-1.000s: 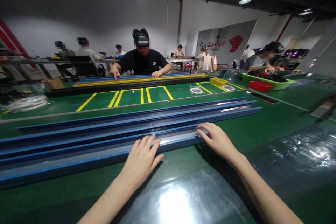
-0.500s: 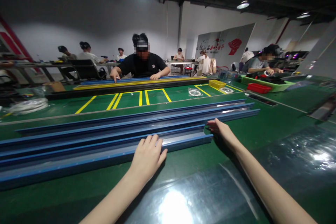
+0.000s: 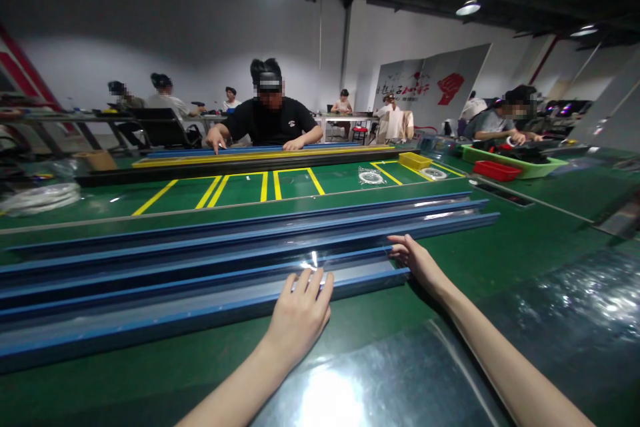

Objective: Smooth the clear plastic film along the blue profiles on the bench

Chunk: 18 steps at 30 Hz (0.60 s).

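The nearest blue channel (image 3: 150,320) lies along the near edge of the bench (image 3: 505,260). It runs from the left edge to just right of the middle, tight beside the other blue rails (image 3: 250,230) stacked behind it. As I judge it, the work in hand is steadying this channel. It goes best with even, flat pressure from above while the end is held square, so the long piece neither skates along the bench nor twists away from its neighbours. I would press on the near wall rather than on the shiny clear strip (image 3: 313,260) lying in the trough. My left grip (image 3: 300,317) is open and flat, fingers slightly spread, fingertips laid over the near wall and onto that strip. My right grip (image 3: 417,260) is loosely open too, with its fingertips against the channel's right end and nothing clasped that I can see. Across the bench a person in a black shirt (image 3: 270,121) leans on another long rail.
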Each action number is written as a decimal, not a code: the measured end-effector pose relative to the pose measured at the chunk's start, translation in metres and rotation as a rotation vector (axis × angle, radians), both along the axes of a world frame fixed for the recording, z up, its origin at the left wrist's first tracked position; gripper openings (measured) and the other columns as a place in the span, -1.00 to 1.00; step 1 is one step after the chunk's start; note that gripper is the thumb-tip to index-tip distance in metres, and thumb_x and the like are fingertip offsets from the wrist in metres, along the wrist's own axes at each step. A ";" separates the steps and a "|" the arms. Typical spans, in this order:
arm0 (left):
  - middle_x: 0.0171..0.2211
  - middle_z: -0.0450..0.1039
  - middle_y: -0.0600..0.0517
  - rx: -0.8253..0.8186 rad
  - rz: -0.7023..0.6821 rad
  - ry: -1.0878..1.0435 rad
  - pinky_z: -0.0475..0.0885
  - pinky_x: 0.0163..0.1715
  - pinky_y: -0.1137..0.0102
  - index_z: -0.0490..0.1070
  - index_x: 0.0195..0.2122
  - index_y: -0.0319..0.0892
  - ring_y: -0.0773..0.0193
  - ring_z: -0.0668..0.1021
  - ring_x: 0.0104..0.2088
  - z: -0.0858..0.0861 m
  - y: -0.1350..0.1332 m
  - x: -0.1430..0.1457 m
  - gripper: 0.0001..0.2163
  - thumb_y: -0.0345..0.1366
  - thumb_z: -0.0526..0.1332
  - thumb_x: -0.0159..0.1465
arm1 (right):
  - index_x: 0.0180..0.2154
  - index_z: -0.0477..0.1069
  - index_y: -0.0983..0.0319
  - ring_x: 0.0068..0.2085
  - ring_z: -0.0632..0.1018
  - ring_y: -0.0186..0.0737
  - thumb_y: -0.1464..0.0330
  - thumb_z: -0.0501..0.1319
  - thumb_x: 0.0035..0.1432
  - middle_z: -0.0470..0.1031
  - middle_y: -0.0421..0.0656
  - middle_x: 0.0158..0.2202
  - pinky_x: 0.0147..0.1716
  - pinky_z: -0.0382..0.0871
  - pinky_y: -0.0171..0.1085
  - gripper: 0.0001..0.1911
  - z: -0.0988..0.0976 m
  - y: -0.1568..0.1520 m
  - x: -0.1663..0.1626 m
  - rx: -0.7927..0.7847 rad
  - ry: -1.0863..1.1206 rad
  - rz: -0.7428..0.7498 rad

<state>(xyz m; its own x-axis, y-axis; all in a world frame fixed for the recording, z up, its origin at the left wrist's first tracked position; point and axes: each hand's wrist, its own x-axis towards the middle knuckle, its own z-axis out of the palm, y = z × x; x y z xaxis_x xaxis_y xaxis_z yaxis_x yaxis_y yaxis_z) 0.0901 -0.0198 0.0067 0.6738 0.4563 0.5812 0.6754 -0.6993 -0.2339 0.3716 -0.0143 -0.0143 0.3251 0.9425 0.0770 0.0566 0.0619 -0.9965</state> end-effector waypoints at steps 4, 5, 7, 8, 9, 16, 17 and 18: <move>-0.14 0.40 -0.05 0.013 -0.006 -0.020 0.26 -0.18 0.26 0.30 -0.08 -0.18 0.15 0.41 -0.13 -0.001 -0.002 -0.001 -0.70 -0.38 0.07 0.13 | -0.24 0.35 0.20 -0.27 0.47 -0.20 0.04 0.01 0.04 0.45 -0.15 -0.36 -0.19 0.29 -0.20 -0.58 0.006 -0.006 -0.004 0.005 -0.092 0.010; -0.13 0.40 -0.05 0.011 -0.004 -0.024 0.26 -0.18 0.25 0.30 -0.08 -0.18 0.15 0.41 -0.13 -0.001 -0.003 -0.001 -0.69 -0.39 0.07 0.13 | -0.28 0.35 0.19 -0.27 0.45 -0.21 0.05 0.05 0.02 0.43 -0.15 -0.33 -0.20 0.29 -0.22 -0.62 0.008 -0.008 -0.005 0.012 -0.130 0.001; -0.13 0.40 -0.05 0.004 -0.002 -0.027 0.27 -0.17 0.24 0.30 -0.07 -0.17 0.15 0.41 -0.13 -0.002 -0.004 0.000 -0.69 -0.41 0.06 0.13 | -0.40 0.31 0.20 -0.33 0.43 -0.26 0.08 0.13 -0.04 0.39 -0.19 -0.39 -0.27 0.28 -0.27 -0.69 0.012 -0.011 -0.007 0.020 -0.206 -0.029; -0.12 0.40 -0.05 0.000 -0.001 -0.027 0.27 -0.17 0.24 0.29 -0.07 -0.17 0.14 0.41 -0.12 -0.002 -0.004 0.000 -0.69 -0.41 0.05 0.13 | -0.46 0.28 0.20 -0.39 0.41 -0.29 0.09 0.14 -0.05 0.35 -0.23 -0.47 -0.32 0.27 -0.30 -0.70 0.013 -0.013 -0.008 0.018 -0.241 -0.037; -0.12 0.39 -0.06 -0.002 -0.003 -0.024 0.27 -0.17 0.23 0.29 -0.06 -0.18 0.14 0.41 -0.12 -0.002 -0.004 0.000 -0.68 -0.42 0.05 0.13 | -0.51 0.25 0.21 -0.45 0.37 -0.33 0.09 0.14 -0.05 0.30 -0.26 -0.54 -0.37 0.24 -0.32 -0.69 0.015 -0.014 -0.008 0.011 -0.275 -0.034; -0.15 0.41 -0.10 0.034 -0.033 0.016 0.30 -0.18 0.25 0.29 -0.07 -0.25 0.14 0.44 -0.15 -0.005 -0.002 -0.001 -0.69 -0.46 0.06 0.12 | -0.61 0.20 0.24 -0.51 0.26 -0.39 0.12 0.15 -0.04 0.23 -0.31 -0.61 -0.46 0.10 -0.36 -0.66 0.018 -0.018 -0.007 -0.042 -0.332 0.143; -0.15 0.41 -0.10 0.039 -0.038 0.021 0.30 -0.18 0.25 0.29 -0.08 -0.25 0.14 0.44 -0.15 -0.005 -0.002 -0.001 -0.69 -0.46 0.06 0.13 | -0.60 0.20 0.24 -0.51 0.26 -0.39 0.12 0.15 -0.04 0.23 -0.31 -0.61 -0.47 0.09 -0.37 -0.66 0.019 -0.018 -0.007 -0.049 -0.320 0.147; -0.15 0.41 -0.11 0.042 -0.042 0.026 0.30 -0.18 0.25 0.29 -0.08 -0.26 0.14 0.44 -0.15 -0.006 -0.002 -0.001 -0.69 -0.46 0.06 0.13 | -0.60 0.19 0.24 -0.52 0.25 -0.39 0.13 0.15 -0.04 0.22 -0.31 -0.62 -0.48 0.08 -0.37 -0.66 0.019 -0.018 -0.006 -0.053 -0.311 0.154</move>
<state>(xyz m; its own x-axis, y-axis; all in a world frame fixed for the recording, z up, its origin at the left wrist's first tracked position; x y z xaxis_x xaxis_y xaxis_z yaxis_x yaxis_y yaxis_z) 0.0892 -0.0221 0.0012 0.7070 0.4032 0.5810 0.6390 -0.7162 -0.2805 0.3652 -0.0325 0.0047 0.1476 0.9840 0.0997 0.3518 0.0419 -0.9351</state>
